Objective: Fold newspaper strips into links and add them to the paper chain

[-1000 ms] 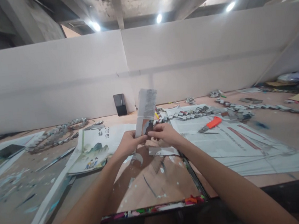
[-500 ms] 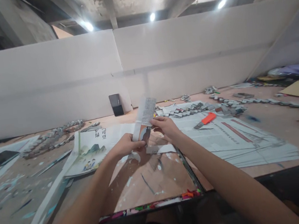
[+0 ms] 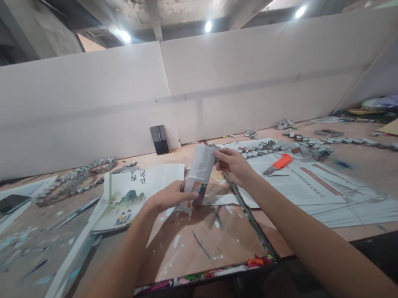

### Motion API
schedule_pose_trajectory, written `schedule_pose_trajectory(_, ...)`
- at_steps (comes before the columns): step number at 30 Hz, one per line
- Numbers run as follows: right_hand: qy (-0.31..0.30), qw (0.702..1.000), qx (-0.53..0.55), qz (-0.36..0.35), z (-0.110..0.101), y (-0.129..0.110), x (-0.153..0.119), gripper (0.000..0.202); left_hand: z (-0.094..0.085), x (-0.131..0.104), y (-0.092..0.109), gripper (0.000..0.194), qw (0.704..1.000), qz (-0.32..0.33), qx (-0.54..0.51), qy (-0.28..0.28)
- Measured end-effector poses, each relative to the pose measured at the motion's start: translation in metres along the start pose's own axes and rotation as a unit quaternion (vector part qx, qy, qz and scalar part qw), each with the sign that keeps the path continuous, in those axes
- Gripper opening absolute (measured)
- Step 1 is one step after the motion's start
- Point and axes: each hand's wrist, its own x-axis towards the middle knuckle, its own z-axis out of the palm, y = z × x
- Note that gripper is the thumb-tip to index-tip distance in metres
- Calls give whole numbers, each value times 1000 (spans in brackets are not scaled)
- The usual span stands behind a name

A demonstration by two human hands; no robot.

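head view: at frame centre, the left hand [image 3: 173, 194] pinches a printed paper strip [image 3: 202, 162] low, the right hand [image 3: 235, 165] its upper right edge, fingers nearly closed; the strip looks only part-folded, while a linked paper chain [image 3: 369, 141] lies formed at right, beyond seemingly unworked newspaper sheets [image 3: 354, 206].

Three far lamps [image 3: 208, 25] glare with halos. A shadow darkens the near surface [image 3: 169, 240] (the held paper [image 3: 203, 162] looks slightly blurred).
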Motion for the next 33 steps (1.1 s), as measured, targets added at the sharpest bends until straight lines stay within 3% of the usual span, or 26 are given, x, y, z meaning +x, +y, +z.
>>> schedule_pose_trajectory(5, -57, 998, -17, -7, 10, 0, -6, 26, 24, 10, 3, 31, 978, 5, -181, 108)
schedule_pose_trajectory(8, -61, 997, -38, -28, 14, -3, -10, 26, 32, 12, 8, 30, 959, -9, -261, 115)
schedule_pose_trajectory(11, -87, 989, -115, -40, 16, -5, -14, 29, 33, 11, 12, 27, 953, -6, -275, 129)
schedule_pose_trajectory(16, -92, 976, -189, -64, 17, -5, -16, 25, 29, 9, 11, 28, 960, -13, -264, 90)
schedule_pose_trajectory(22, -119, 970, -210, -40, 18, -6, -19, 23, 27, 10, 8, 38, 935, 16, -349, 66)
schedule_pose_trajectory(25, -141, 966, -213, -40, 19, -8, -20, 24, 28, 10, 10, 34, 949, -3, -309, 68)
schedule_pose_trajectory(28, -133, 964, -225, -54, 21, -9, -21, 21, 29, 10, 9, 21, 978, -31, -190, 80)
schedule_pose_trajectory(31, -100, 961, -248, -66, 23, -8, -22, 17, 30, 13, 7, 14, 988, -38, -60, 138)
schedule_pose_trajectory(33, -93, 960, -256, -69, 25, -6, -22, 16, 30, 16, 6, 11, 981, -3, 7, 194)
